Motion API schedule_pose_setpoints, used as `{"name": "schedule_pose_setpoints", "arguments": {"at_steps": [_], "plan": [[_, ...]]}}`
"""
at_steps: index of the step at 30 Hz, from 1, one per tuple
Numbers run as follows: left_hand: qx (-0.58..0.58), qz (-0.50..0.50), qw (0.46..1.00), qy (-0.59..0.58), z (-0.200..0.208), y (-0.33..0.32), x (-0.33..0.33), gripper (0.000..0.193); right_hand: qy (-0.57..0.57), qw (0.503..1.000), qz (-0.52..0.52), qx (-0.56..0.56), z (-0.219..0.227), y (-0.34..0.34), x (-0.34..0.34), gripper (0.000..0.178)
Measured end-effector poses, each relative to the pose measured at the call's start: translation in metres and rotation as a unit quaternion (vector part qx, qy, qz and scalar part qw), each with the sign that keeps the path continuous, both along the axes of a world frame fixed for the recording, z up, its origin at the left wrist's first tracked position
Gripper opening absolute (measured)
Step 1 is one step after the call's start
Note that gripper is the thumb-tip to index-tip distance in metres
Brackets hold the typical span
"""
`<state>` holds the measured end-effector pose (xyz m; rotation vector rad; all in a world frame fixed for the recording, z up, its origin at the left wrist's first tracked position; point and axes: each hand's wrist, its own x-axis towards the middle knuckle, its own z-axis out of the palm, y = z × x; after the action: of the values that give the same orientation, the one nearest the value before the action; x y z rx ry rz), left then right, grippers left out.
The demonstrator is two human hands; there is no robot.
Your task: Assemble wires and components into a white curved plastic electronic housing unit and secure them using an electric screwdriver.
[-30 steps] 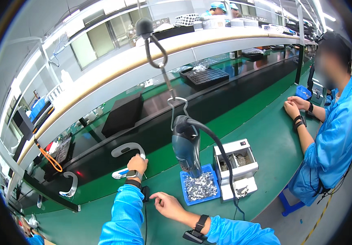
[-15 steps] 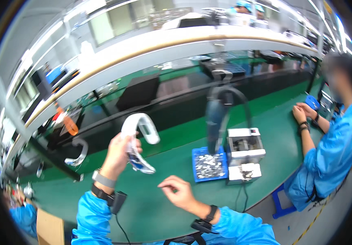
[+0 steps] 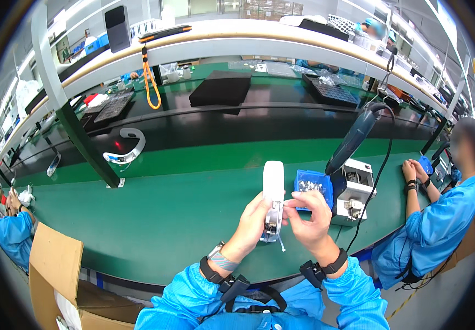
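Observation:
My left hand (image 3: 248, 225) is closed round a white curved plastic band (image 3: 273, 179), held upright over the green table. At the band's lower part, bare inner parts show, and a thin white cable hangs from the bottom end. Beside the band's right edge, my right hand (image 3: 312, 221) is bent in a pinch with its fingertips at the inner parts. What those fingertips hold, if anything, is too small to make out. Just beyond the right hand lies a blue bin (image 3: 329, 192) of small shiny parts.
A dark electric screwdriver (image 3: 353, 137) hangs from a hook over the bin, beside a metal box machine (image 3: 363, 184). A second white band (image 3: 133, 151) lies at left on the black belt (image 3: 193, 124). A cardboard box (image 3: 53, 258) stands lower left; a co-worker (image 3: 441, 220) sits at right.
The white band has come to the middle of the view and turned upright in my left hand. My right hand has come up to its side. The view has swung left.

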<state>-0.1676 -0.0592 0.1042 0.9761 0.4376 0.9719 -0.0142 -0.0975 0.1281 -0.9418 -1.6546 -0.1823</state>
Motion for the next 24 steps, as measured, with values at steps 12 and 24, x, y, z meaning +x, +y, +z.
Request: {"name": "schedule_pose_setpoints", "arguments": {"at_steps": [12, 24], "plan": [[0.027, -0.052, 0.996, 0.073, -0.005, -0.003, 0.005, 0.044, -0.181, 0.981, -0.03, 0.057, 0.006, 0.001, 0.016, 0.047], [0.046, -0.06, 0.995, 0.059, -0.006, -0.007, 0.01, 0.046, -0.045, 0.998, -0.02, -0.043, 0.002, -0.001, 0.009, 0.042]]}}
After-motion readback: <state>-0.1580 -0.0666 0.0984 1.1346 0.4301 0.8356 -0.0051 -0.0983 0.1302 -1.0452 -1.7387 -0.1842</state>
